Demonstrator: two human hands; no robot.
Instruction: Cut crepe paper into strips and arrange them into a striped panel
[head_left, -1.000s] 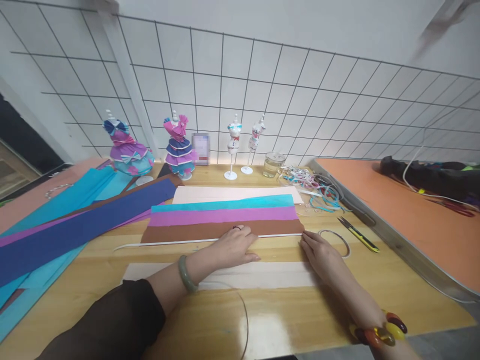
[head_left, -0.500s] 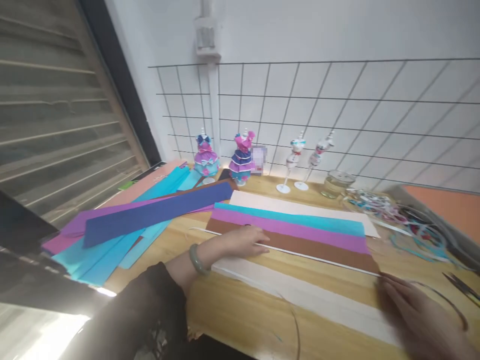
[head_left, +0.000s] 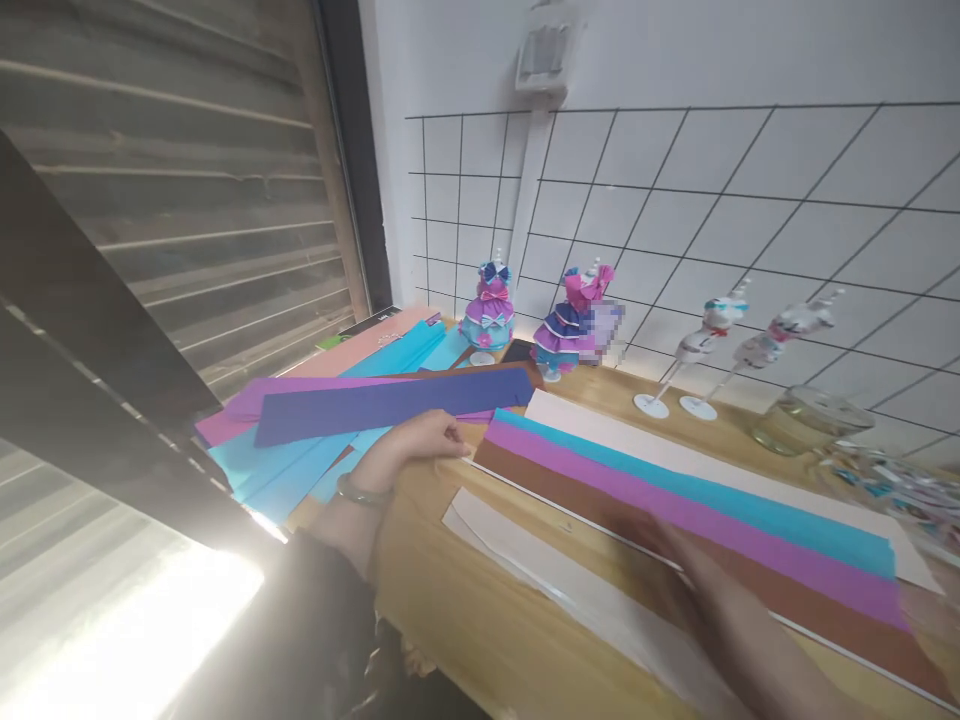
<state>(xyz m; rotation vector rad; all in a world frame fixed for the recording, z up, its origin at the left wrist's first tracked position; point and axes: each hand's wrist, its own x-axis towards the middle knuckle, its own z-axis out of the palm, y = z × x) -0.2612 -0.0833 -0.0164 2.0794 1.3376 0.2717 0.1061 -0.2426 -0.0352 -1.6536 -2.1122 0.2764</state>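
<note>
My left hand (head_left: 429,437), with a bangle on the wrist, has its fingertips pressed together on the left end of a thin white ribbon (head_left: 555,507). This ribbon lies along the near edge of a brown paper strip (head_left: 540,482). Behind the brown, a purple strip (head_left: 750,540), a turquoise strip (head_left: 750,508) and a pale pink strip (head_left: 750,481) overlap in steps. Motion smears my right hand (head_left: 694,580), which is over the brown strip and the ribbon; its fingers cannot be made out. A whitish strip (head_left: 525,560) lies nearer to me.
Coloured strips, topped by a dark blue one (head_left: 390,405), are piled at left. Two small dressed mannequins (head_left: 487,315) and two plainer mannequins (head_left: 705,340) stand along the wall grid. At right are a glass jar (head_left: 806,420) and tangled ribbons (head_left: 892,480).
My left hand has moved left from the middle of the brown strip to the ribbon's left end. My right hand has left the right end and moved left along the strip. The view has turned left.
</note>
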